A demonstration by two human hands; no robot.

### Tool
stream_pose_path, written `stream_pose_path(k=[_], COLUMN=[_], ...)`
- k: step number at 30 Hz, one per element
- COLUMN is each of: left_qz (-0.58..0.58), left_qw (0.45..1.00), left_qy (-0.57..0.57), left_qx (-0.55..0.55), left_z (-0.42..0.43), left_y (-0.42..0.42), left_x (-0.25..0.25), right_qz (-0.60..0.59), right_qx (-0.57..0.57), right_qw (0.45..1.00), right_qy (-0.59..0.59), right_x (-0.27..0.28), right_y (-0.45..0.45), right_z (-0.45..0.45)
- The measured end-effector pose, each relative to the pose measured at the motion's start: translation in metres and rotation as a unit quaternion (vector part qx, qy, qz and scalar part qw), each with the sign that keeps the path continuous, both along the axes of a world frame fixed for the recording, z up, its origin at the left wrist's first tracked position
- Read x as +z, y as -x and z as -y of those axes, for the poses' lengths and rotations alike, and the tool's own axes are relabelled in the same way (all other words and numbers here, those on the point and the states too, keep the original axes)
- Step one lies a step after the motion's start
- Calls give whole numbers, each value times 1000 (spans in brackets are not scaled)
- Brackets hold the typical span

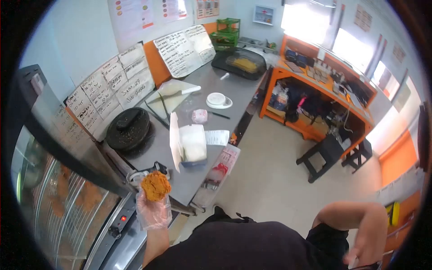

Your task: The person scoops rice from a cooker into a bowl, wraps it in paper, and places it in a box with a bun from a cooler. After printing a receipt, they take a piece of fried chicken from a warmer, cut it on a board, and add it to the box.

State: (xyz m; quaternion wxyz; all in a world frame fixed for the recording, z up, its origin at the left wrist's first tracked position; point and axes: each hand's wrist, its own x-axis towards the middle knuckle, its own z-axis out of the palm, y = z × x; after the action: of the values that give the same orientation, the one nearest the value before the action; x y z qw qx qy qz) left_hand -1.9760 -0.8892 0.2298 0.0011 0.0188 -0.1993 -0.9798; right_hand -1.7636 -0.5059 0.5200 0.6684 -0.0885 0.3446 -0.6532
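Observation:
A clear plastic glove covers my left hand [154, 210], which holds a golden-brown fried piece [155, 185] at its fingertips, over the near left corner of the steel table [181, 183]. Beyond it stands an open white box [193, 143] with its lid raised on the left. My right hand [356, 253] hangs low at the right edge of the view, its fingers partly cut off and blurred. A small pink-and-white wrapped item [200, 116] and a round white lid [218, 100] lie behind the box.
At left is a glass display cabinet [58, 198] with fried pieces on racks. A round black lid [128, 128] and a dark covered tray [239, 63] rest on the table. An orange workbench [275, 90] and black stool [320, 157] stand right.

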Motion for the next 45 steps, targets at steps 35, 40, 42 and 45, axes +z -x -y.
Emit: stream_pose_path(k=[35, 40, 42, 45], left_qz=[-15, -17, -18, -58], left_qw=[788, 767, 752, 751], left_qy=[27, 51, 67, 39], left_qx=[615, 640, 655, 656], left_z=[-265, -247, -240, -227], left_y=[138, 103, 89, 66], left_x=[54, 39, 33, 22], right_qz=[-581, -651, -690, -720], right_qx=[-23, -65, -93, -94], right_qw=[749, 675, 636, 662], right_qy=[-319, -341, -333, -187], right_x=[-339, -273, -259, -251], right_y=[865, 817, 802, 794], right_z=[-151, -185, -161, -89])
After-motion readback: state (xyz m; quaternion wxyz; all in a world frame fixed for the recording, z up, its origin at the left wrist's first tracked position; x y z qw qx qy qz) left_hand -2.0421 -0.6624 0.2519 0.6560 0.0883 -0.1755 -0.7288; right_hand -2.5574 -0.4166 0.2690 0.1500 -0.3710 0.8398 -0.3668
